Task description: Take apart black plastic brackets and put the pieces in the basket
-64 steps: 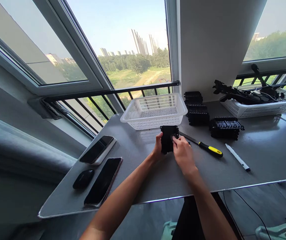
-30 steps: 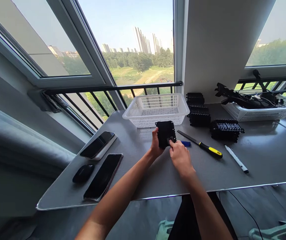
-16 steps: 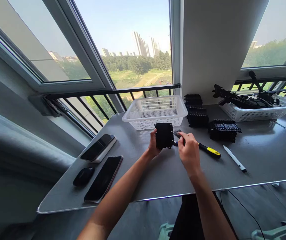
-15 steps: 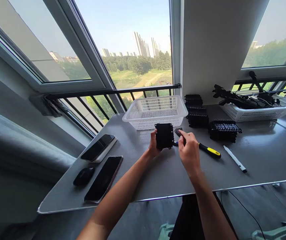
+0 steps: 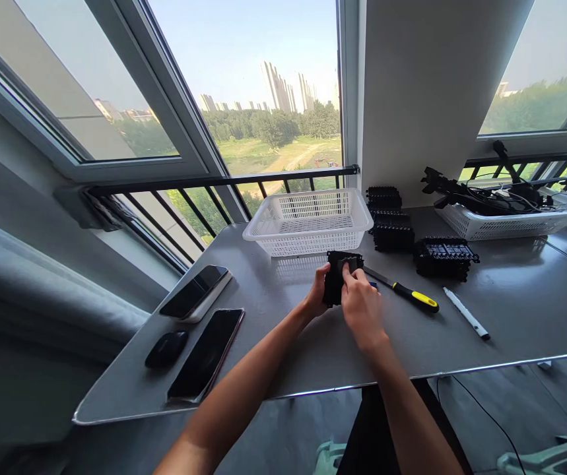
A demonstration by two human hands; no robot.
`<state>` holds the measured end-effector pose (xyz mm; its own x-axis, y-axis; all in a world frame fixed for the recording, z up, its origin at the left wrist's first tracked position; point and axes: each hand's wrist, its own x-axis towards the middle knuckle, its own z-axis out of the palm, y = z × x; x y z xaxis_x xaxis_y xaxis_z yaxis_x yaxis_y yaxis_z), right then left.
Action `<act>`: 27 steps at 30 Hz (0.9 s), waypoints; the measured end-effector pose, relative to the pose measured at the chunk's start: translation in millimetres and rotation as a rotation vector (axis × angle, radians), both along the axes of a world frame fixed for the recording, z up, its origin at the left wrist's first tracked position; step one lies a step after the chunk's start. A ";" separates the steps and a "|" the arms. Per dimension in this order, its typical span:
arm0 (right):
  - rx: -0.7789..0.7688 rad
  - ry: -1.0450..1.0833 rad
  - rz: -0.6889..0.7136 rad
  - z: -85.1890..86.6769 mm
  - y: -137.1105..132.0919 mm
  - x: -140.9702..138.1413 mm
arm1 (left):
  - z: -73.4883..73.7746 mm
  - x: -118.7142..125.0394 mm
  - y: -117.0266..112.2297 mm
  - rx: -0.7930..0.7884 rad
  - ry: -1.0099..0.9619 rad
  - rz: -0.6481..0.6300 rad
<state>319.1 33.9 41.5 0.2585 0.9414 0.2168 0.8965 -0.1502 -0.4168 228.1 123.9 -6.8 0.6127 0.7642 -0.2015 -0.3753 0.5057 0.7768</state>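
Note:
My left hand (image 5: 317, 291) is closed on the left side of a black plastic block (image 5: 331, 287) with toothed edges, held up over the table. In my right hand (image 5: 363, 305) is a small dark grey pad (image 5: 349, 265), which looks like a sponge and is pressed against the block's face by the fingers. The right fingers hide part of the block. Just right of them lies a tool with a yellow and black handle (image 5: 416, 298) and a long thin blade. A small blue thing (image 5: 373, 285) shows beside my right hand, too covered to name.
Behind the hands stands a white basket (image 5: 307, 245). Several similar black blocks (image 5: 393, 232) are stacked to its right, with another stack (image 5: 444, 258) nearer. A white pen (image 5: 466, 314), two phones (image 5: 207, 353), a black mouse (image 5: 166, 349) and a cable-filled basket (image 5: 505, 227) share the table (image 5: 303, 369).
The block has moved right and slightly down, and turned. My right hand has brought the grey pad from beside the block onto its face.

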 end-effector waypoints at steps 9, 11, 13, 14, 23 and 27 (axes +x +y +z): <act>-0.167 -0.093 0.165 4.0 -2.8 -3.5 | 18.9 -0.9 0.7 -0.078 -0.187 0.133; -0.183 -0.108 0.186 6.9 -4.4 -2.6 | 19.9 -1.4 1.5 -0.085 -0.190 0.137; -0.194 -0.118 0.221 10.1 -6.1 -1.6 | 20.1 -2.2 2.4 -0.095 -0.185 0.138; -0.201 -0.119 0.234 11.5 -6.9 -1.1 | 20.1 -2.7 2.9 -0.099 -0.183 0.138; -0.126 0.024 0.181 7.9 -7.4 4.3 | 18.1 -2.9 3.0 -0.049 -0.177 0.139; 0.113 0.178 0.036 18.2 -13.9 17.1 | 16.3 0.9 -1.8 -0.023 -0.142 0.099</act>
